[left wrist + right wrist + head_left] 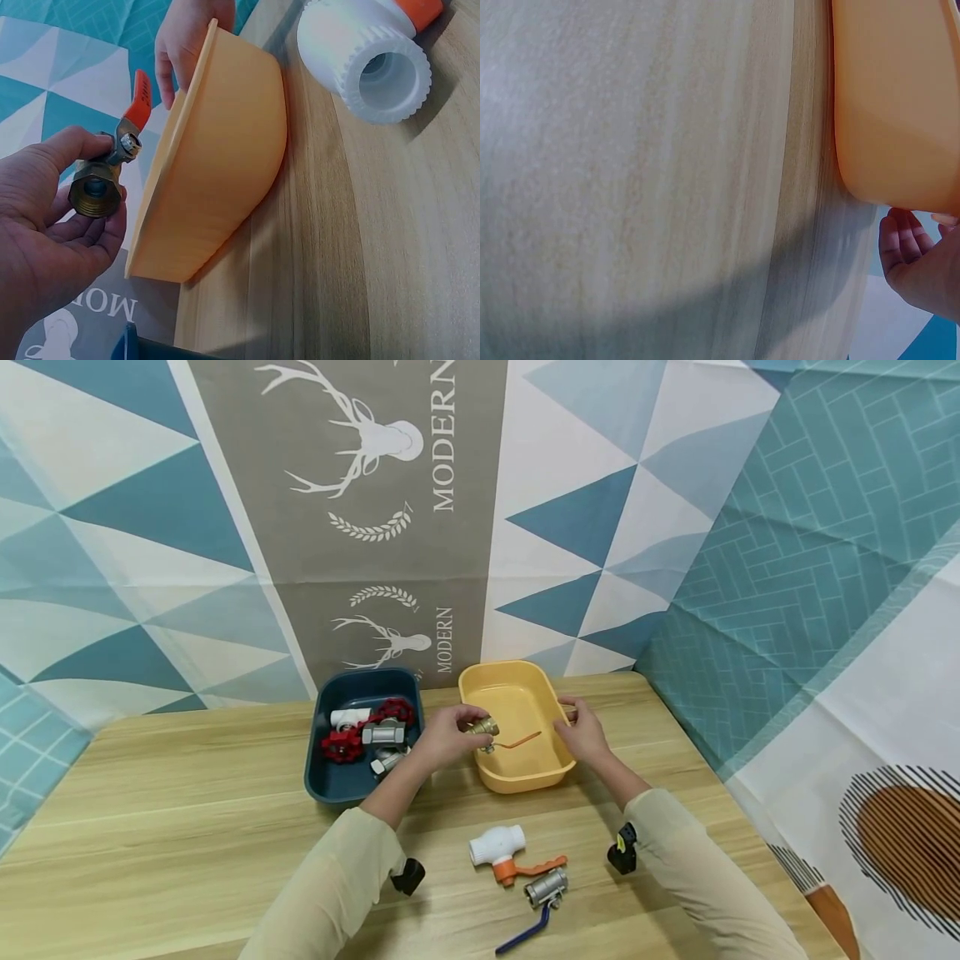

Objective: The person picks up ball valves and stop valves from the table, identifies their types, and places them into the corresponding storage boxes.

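A brass ball valve [483,727] with an orange lever is pinched between the thumb and fingers of my left hand [444,742], above the left side of a yellow plastic bin [517,783]. In the left wrist view the valve's threaded opening [97,196] faces the camera and its lever [139,103] points up. My right hand [587,737] holds the bin's right rim, thumb at the inner edge and fingers outside. The right wrist view has this hand [930,266] against the bin's outer wall [900,112], its fingertips partly hidden.
Left of the yellow bin stands a dark blue bin [318,768] with red-handled valves [343,746] and metal fittings. Nearer on the wooden table [187,827] lie a white plastic valve [497,843] with an orange handle and a steel valve [546,888] with a blue lever.
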Demonstrator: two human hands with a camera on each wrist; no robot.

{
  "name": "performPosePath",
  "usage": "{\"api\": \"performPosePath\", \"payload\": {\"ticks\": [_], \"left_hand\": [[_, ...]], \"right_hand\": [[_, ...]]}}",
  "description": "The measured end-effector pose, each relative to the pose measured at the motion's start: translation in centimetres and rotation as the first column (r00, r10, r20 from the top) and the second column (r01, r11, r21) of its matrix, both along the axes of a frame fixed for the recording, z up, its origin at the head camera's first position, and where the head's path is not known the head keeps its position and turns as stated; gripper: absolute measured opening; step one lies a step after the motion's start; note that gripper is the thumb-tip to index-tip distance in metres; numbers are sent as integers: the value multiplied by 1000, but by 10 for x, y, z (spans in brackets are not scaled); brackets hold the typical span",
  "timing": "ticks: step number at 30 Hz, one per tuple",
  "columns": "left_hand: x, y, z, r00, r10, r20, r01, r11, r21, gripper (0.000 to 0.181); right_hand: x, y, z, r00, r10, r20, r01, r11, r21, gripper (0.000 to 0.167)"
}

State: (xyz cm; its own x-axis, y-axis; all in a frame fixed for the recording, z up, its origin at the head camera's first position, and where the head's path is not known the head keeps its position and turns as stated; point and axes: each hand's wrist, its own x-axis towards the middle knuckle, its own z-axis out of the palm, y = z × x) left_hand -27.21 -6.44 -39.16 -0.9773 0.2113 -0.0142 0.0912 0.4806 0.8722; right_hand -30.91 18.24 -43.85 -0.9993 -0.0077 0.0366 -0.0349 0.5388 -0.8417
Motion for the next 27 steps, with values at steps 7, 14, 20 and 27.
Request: {"api": "performPosePath", "payload": {"ticks": [7, 14, 20, 27], "left_hand": [[-1, 3, 1, 1000, 1, -1, -1, 1000, 2, 35], [-4, 6, 0, 1000, 3, 0, -3, 1000, 1, 34], [-7, 8, -3, 1000, -1, 1, 1, 1000, 11, 35], [-10, 10, -5, 1000, -10, 0, 10, 1000, 6, 35]], "right_hand": [[2, -1, 1, 1000, 5, 3, -5, 1000, -22, 46], [1, -1, 1, 1000, -2, 8, 2, 1000, -22, 46], [1, -1, 1, 1000, -5, 12, 5, 1000, -29, 46], [1, -1, 1, 1000, -12, 9, 12, 1000, -20, 46]]}}
